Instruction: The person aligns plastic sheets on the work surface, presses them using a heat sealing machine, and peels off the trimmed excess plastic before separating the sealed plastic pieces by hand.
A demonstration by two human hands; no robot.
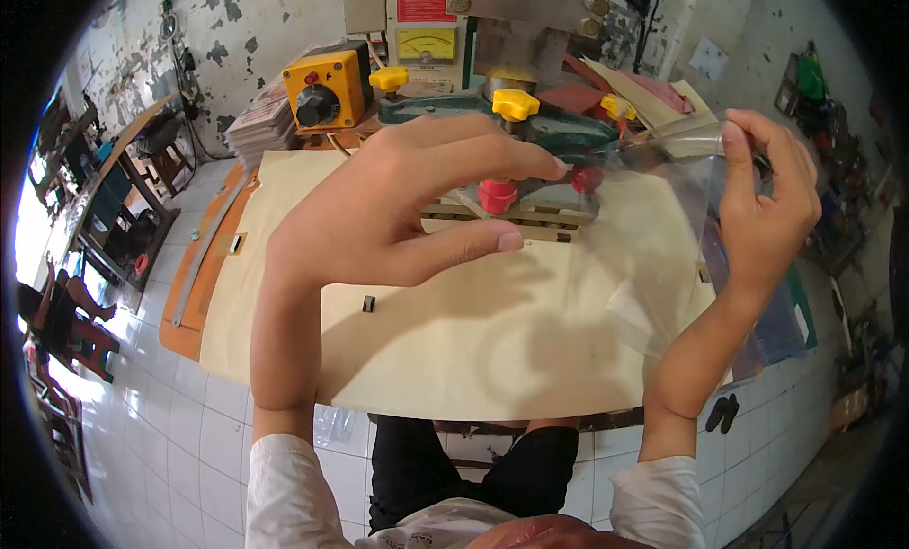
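Observation:
My right hand (772, 194) pinches the upper corner of a clear plastic sheet (677, 194) between thumb and fingers. The sheet hangs down and to the left over the worktop, its lower part hard to make out. My left hand (393, 199) is raised in front of the machine, thumb and fingers apart, with nothing between them. Beyond its fingertips are a red knob (498, 196) and a yellow star knob (515, 105) on the machine's dark green metal arm (568, 131). Cream board (473, 350) covers the worktop below both hands.
A yellow control box (327, 85) with a black dial stands at the back left, beside stacked paper (260, 123). A metal ruler (206, 256) lies along the left edge. Small dark blocks (368, 304) sit on the board. Blue plastic (781, 322) lies at the right.

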